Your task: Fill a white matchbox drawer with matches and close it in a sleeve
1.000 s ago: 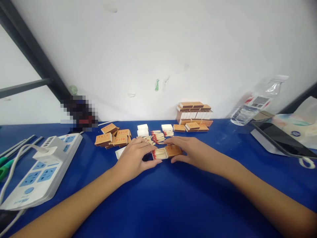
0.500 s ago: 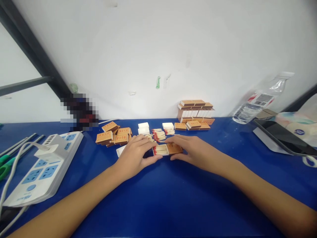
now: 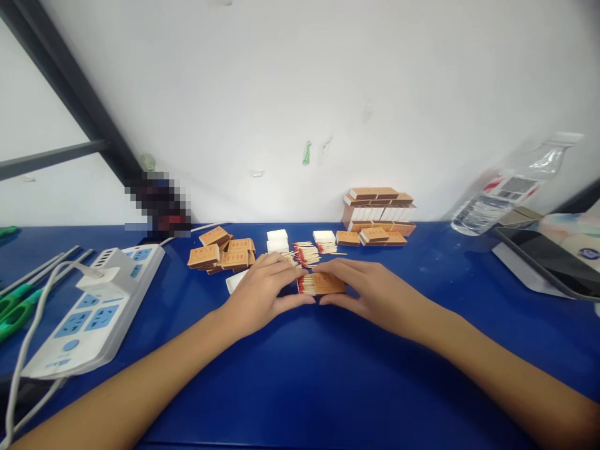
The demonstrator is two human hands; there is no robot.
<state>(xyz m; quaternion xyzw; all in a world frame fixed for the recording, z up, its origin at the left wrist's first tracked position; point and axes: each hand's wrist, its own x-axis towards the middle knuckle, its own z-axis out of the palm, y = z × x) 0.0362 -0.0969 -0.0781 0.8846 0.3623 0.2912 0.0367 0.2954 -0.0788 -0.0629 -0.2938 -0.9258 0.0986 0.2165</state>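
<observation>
Both my hands meet on one matchbox (image 3: 322, 283) lying on the blue table (image 3: 300, 375). My left hand (image 3: 260, 295) pinches the tray end, where red match heads still show. My right hand (image 3: 370, 289) grips the orange sleeve from the right. Only a short part of the tray sticks out of the sleeve. Just behind lie loose matches (image 3: 305, 253) and white empty trays (image 3: 277, 240).
A heap of orange matchboxes (image 3: 220, 255) lies back left, a neat stack of matchboxes (image 3: 379, 211) against the wall back right. A white power strip (image 3: 89, 309) with a cable and green-handled scissors (image 3: 12, 306) sit at the left. A water bottle (image 3: 510, 190) and a tablet (image 3: 546, 256) lie at the right.
The tray has slid further into the sleeve as my hands pushed together; less of the matches shows now. The view has shifted slightly.
</observation>
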